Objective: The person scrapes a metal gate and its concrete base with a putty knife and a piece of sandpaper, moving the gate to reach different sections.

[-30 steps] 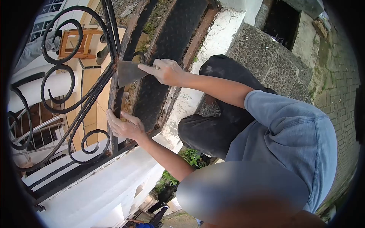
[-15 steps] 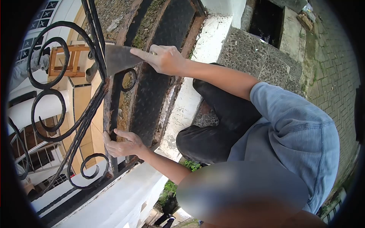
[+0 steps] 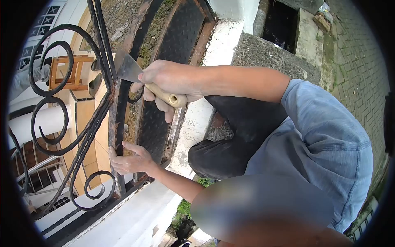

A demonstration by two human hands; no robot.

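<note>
My right hand (image 3: 175,80) is closed around the wooden handle of a scraper (image 3: 128,68), whose flat metal blade points to the upper left. The blade's edge is right at the black iron rods of a gate or railing, beside the top of a rust-patched metal bar (image 3: 116,119). Lower down, my left hand (image 3: 133,160) grips this same bar, its thumb on the near side and its fingers over the face. Twisted black rods (image 3: 94,119) with curled scrolls adjoin the bar on the left.
Black textured metal panels (image 3: 158,121) in rusty frames lie beyond the bar. A white, flaking wall ledge (image 3: 191,131) runs before my bent knees. A wooden stool (image 3: 68,72) and dark footwear (image 3: 95,85) are on the tiled floor behind the scrolls. An open drain (image 3: 281,24) is at top right.
My right hand has turned over with the scraper and come slightly lower; the handle's end now shows, and the blade is tilted. My left hand stays on the bar.
</note>
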